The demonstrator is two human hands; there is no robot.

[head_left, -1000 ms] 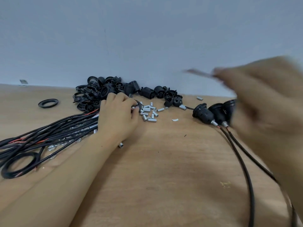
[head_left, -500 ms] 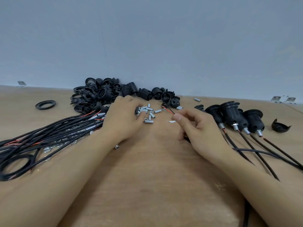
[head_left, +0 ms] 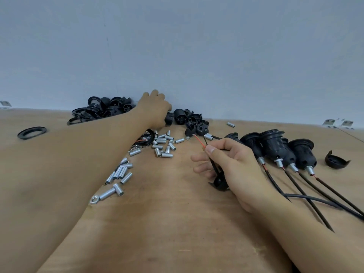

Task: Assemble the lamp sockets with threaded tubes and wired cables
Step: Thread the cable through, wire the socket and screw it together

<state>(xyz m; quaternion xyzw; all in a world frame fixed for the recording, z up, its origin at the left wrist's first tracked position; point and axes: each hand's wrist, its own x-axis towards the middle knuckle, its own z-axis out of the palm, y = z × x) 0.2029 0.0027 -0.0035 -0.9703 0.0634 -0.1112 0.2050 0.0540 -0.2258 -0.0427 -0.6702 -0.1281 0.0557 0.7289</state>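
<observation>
My right hand (head_left: 228, 164) pinches a black cable (head_left: 213, 166) between thumb and fingers, its red and black wire ends (head_left: 199, 140) sticking up past the thumb. My left hand (head_left: 153, 109) reaches far back and curls over a black socket part (head_left: 169, 118) at the edge of the pile of black socket parts (head_left: 104, 109). Silver threaded tubes (head_left: 161, 143) lie scattered in the middle of the wooden table (head_left: 167, 223). Several assembled sockets with cables (head_left: 275, 148) lie at the right.
A black ring (head_left: 31, 132) lies alone at the far left. More socket shells (head_left: 194, 123) sit near the wall. A black cap (head_left: 335, 159) rests at the far right. More tubes and a nut (head_left: 116, 184) lie beside my left forearm. A grey wall rises behind.
My left hand left the tubes and reached back to the socket pile. My right hand lifted the cable end slightly. The view moved closer and lower.
</observation>
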